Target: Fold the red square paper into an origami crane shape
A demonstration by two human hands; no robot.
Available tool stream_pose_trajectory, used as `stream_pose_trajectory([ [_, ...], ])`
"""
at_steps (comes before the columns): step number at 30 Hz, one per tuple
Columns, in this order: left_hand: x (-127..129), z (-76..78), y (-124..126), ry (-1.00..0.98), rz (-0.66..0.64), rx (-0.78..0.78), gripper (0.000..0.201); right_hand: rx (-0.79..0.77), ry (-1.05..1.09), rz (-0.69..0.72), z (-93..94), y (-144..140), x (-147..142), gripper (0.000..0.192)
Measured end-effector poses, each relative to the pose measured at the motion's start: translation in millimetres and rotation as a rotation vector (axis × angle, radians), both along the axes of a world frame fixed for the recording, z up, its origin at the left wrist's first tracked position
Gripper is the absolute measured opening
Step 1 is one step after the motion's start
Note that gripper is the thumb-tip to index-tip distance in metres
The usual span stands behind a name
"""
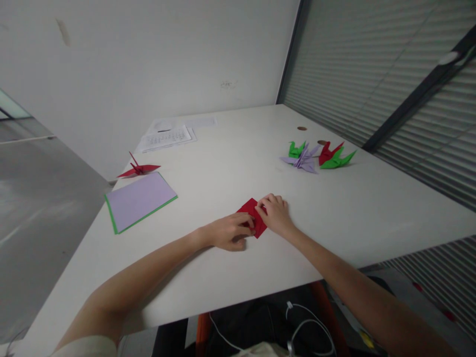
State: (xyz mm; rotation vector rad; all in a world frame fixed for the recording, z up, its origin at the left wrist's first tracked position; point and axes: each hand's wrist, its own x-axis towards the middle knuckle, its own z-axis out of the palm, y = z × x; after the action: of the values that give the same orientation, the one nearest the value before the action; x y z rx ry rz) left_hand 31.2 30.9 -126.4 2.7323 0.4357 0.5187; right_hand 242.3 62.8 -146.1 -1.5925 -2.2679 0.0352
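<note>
Red paper, a small folded square of it (252,214), lies flat on the white table (238,163) directly under my fingertips, turned like a diamond so one corner points away from me and to my left, and the opposite corner points back toward my wrists. My left hand (229,232) rests on its near-left edge, fingers curled and pressed down on the sheet, thumb tucked beneath so I cannot tell exactly where it sits. My right hand (274,212) covers the far-right edge, fingers bunched close together, their tips pressing on the paper's upper layer; whether they pinch a flap or only hold it flat I cannot tell. Both hands touch the paper and nearly touch each other across it, so neither is nearer; the sheet's long diagonal runs between them, from the left hand's knuckles out past the right hand's fingertips.

Well beyond my right fingers stands a cluster of finished paper cranes: a lilac one (304,159), a small green one (296,149), a red one (328,151) and a larger green one (339,158). Off past my left fingers lies a lilac sheet stacked on green sheets (139,200), with another red paper crane (138,169) just behind it and printed white pages (167,138) farther still.
</note>
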Motion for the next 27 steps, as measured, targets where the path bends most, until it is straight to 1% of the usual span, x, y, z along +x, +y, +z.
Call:
stream_pose_trajectory([
  [2,0.7,1.6,1.2,0.014,0.017,-0.006,0.026,-0.002,-0.001,0.001,-0.1,0.1,-0.1,0.018],
  [9,4.7,7.1,-1.1,0.034,0.037,0.001,0.025,0.002,0.013,0.006,-0.8,-0.2,0.6,0.017],
  [14,5.6,4.3,-1.6,0.049,0.01,0.039,0.026,-0.012,0.027,0.004,-1.9,1.0,-0.2,0.014],
  [17,4.7,2.0,-1.2,0.068,0.019,0.044,0.03,-0.026,0.07,-0.015,-1.4,5.6,4.4,0.012],
  [21,3.8,2.9,-1.9,0.088,0.028,0.035,0.031,-0.077,0.156,-0.104,-1.2,15.7,18.3,0.019],
  [24,3.7,4.2,-2.5,0.087,0.029,0.037,0.03,-0.108,0.199,-0.113,-1.9,20.7,25.7,0.024],
  [27,3.7,3.2,-2.2,0.094,0.044,0.044,0.03,-0.129,0.194,-0.12,-2.0,21.1,25.9,0.025],
])
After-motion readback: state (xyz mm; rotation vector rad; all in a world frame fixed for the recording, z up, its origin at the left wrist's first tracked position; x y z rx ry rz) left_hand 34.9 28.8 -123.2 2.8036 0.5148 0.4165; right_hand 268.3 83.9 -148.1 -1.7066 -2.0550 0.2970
